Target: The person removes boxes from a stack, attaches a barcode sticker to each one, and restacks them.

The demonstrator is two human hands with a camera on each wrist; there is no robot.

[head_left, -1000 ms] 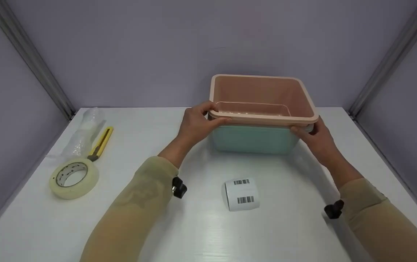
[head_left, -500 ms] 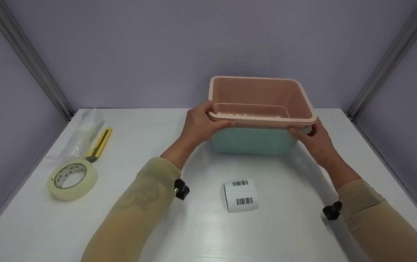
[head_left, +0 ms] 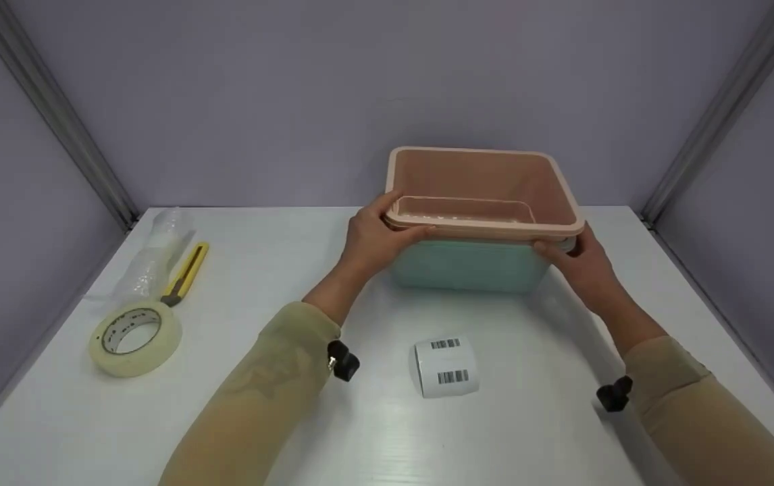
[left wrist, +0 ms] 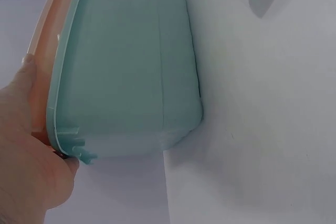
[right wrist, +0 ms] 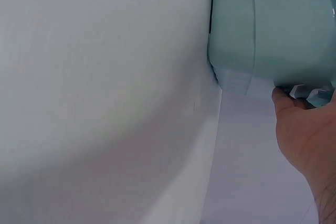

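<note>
A pink tub point(head_left: 481, 185) sits nested inside a mint-green tub point(head_left: 471, 265) at the back middle of the white table point(head_left: 279, 283). My left hand point(head_left: 375, 237) grips the stacked rims at the near left corner, thumb under the edge. My right hand point(head_left: 579, 260) grips the rims at the near right corner. The left wrist view shows the green tub's wall point(left wrist: 131, 66) with the pink rim point(left wrist: 50, 51) above my left hand point(left wrist: 26, 145). In the right wrist view my right hand point(right wrist: 302, 129) holds the green tub's rim point(right wrist: 273, 35).
A white roll of barcode labels point(head_left: 446, 368) lies in front of the tubs. At the left lie a roll of clear tape point(head_left: 134, 337), a yellow utility knife point(head_left: 186, 273) and a piece of bubble wrap point(head_left: 157, 250). Grey walls enclose the table on three sides.
The two tubs have come down a little and slightly nearer, with both hands still gripping the rims. The other things on the table have not moved.
</note>
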